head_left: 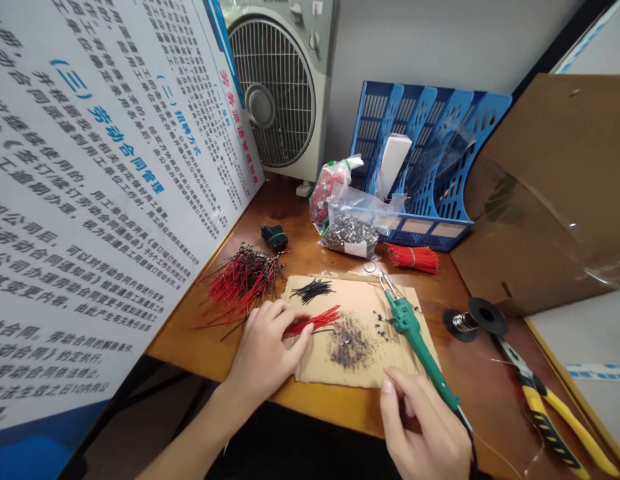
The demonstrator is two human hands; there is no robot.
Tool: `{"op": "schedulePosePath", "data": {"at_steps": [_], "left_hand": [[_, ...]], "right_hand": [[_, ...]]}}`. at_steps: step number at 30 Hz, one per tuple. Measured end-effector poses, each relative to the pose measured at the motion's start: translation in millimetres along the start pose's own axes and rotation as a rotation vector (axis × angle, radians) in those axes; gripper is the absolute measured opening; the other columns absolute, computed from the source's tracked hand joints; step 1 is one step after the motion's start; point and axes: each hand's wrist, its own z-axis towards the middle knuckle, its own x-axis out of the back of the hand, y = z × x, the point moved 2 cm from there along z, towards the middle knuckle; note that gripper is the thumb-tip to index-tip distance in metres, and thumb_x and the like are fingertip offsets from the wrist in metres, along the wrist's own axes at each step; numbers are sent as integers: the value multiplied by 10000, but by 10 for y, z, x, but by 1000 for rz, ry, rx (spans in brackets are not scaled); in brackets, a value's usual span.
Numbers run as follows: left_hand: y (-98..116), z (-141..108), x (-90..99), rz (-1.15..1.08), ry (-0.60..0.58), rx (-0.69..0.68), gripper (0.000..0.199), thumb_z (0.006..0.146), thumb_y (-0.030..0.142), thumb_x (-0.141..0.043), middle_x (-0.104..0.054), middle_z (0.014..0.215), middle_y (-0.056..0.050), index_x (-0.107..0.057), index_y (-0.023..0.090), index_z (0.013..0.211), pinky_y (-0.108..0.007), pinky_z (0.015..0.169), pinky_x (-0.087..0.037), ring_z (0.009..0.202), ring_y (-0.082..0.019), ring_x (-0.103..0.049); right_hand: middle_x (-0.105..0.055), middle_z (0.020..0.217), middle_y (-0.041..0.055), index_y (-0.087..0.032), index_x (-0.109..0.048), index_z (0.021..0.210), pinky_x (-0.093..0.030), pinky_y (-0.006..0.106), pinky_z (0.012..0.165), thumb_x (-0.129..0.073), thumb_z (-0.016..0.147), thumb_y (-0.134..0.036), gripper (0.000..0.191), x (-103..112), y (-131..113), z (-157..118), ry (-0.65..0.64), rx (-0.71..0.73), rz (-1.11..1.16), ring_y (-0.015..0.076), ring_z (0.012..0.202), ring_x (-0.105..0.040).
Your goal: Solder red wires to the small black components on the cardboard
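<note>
My left hand [270, 343] is at the left part of the cardboard sheet [310, 373]. Its thumb and fingers close around the near ends of a small bunch of red wires [323, 319]. Just beyond lie short black wires [313, 290]. My right hand [425, 420] is at the sheet's front edge, thumb and index finger pinched together; anything tiny between them is too small to make out. To its upper right, a green soldering iron [415, 337] rests with its tip pointing away. Small dark-and-metal parts [381, 328] and dark specks [350, 341] are scattered on the cardboard.
A pile of red wires with black ends [245, 277] lies left. Behind are a black bundle [274, 235], a bag of metal parts [350, 233], a red wire bundle [413, 258], a blue file rack [425, 167] and a fan [275, 93]. Solder spool [483, 317] and pliers [545, 400] lie right.
</note>
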Motion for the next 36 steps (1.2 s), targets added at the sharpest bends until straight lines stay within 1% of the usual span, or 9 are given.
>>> {"op": "schedulePosePath", "data": {"at_steps": [5,11,15,18,22,30,36], "left_hand": [[-3,5,-1,6,-2,15,63,1001,220,-760,-695,905,13,-797,259,967,-379,817,-413,890,-216,-630],[-6,30,-33,48,-38,17,93,1017,246,-743,-688,896,-15,-788,227,938,-391,821,-428,895,-232,-629],[7,39,-55,56,-56,20,134,1028,275,-719,-686,899,-38,-786,206,935,-405,829,-442,914,-248,-637],[15,50,-59,43,-66,36,153,1038,303,-696,-691,913,-46,-796,212,967,-409,857,-459,932,-251,-646],[19,63,-47,33,-100,77,166,1035,327,-690,-698,914,-48,-792,215,967,-407,841,-461,911,-247,-643],[1,49,-24,-25,-41,76,133,1026,292,-698,-677,901,-27,-790,225,958,-381,842,-468,893,-219,-644],[3,37,-23,-13,-67,80,114,1017,307,-733,-717,1008,-35,-825,249,1051,-403,911,-471,981,-242,-656]], "right_hand": [[-708,849,20,-163,-729,1127,-548,230,813,-673,1091,-138,71,2,5,3,-7,-2,-1,107,695,-613],[-670,804,16,-148,-721,1133,-543,238,759,-687,1054,-78,111,39,-12,24,-32,-10,-10,113,700,-632],[-677,792,7,-154,-725,1127,-545,239,744,-715,1023,-59,141,65,1,34,-41,-18,-31,114,708,-663],[-683,792,9,-154,-732,1113,-540,246,719,-724,1013,-68,132,68,15,18,-58,-32,-37,117,705,-669],[-690,797,9,-157,-732,1104,-539,251,702,-708,1027,-70,119,65,1,14,-60,-49,-40,115,700,-670],[-691,808,13,-160,-721,1106,-543,250,709,-699,1033,-65,122,65,-17,52,-31,-26,-25,116,692,-666],[-704,840,22,-160,-719,1119,-523,250,675,-694,1043,-76,117,52,-14,39,-22,-22,-14,110,648,-618]]}}
